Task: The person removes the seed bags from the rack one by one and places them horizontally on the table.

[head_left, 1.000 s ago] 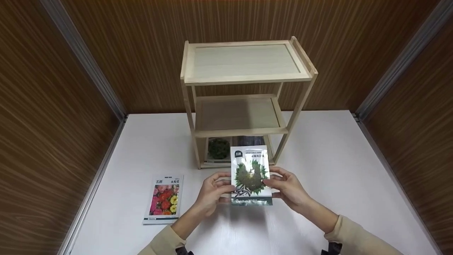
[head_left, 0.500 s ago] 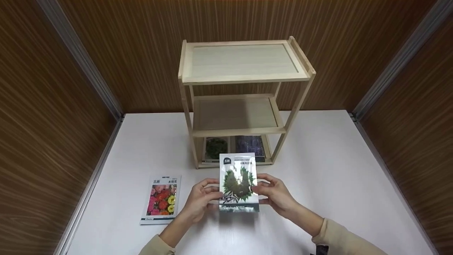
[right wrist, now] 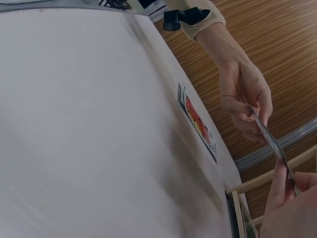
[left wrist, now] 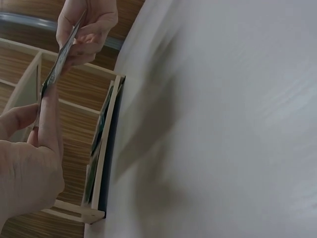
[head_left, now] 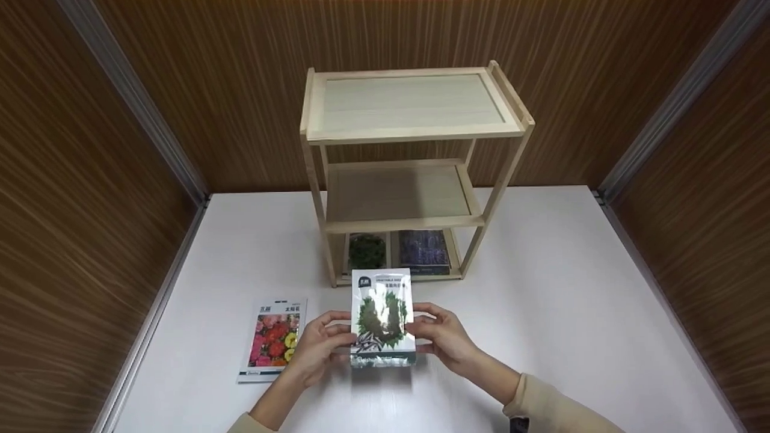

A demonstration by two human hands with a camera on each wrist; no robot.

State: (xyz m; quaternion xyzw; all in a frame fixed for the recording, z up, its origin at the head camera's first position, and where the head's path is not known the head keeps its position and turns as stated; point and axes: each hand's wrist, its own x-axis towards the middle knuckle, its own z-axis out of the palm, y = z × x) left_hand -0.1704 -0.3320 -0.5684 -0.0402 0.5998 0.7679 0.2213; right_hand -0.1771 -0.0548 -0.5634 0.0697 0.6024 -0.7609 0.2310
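Both hands are busy with one thing: I have the left hand (head_left: pixel 317 350) and the right hand (head_left: pixel 446 338) each pinching a side edge of a white seed packet (head_left: pixel 383 317), thumbs in front, fingers behind. The packet is held above the table (head_left: pixel 535 288), printed face towards the head camera, in front of a three-tier wooden rack (head_left: pixel 415 135).

I judge the work to be partway. Two packets lie side by side on the bottom shelf (head_left: pixel 436 278): a green one (head_left: pixel 367 251) on the left, a purple one (head_left: pixel 424 248) on the right. The held packet is not yet set down. A flower packet (head_left: pixel 277 338) lies flat on the table to the left, its lower corner hidden by the left hand and wrist; doubled edges suggest another beneath it.

On the held packet I make out a dark emblem (head_left: pixel 364 282) at upper left, small capitals that seem to say VEGETABLE SEED, and a green foot band (head_left: pixel 385 360) with brand lettering, perhaps beginning Beishu; glare breaks up the Chinese title. The flower packet's title looks like 太阳花. I can read nothing on the shelved pair
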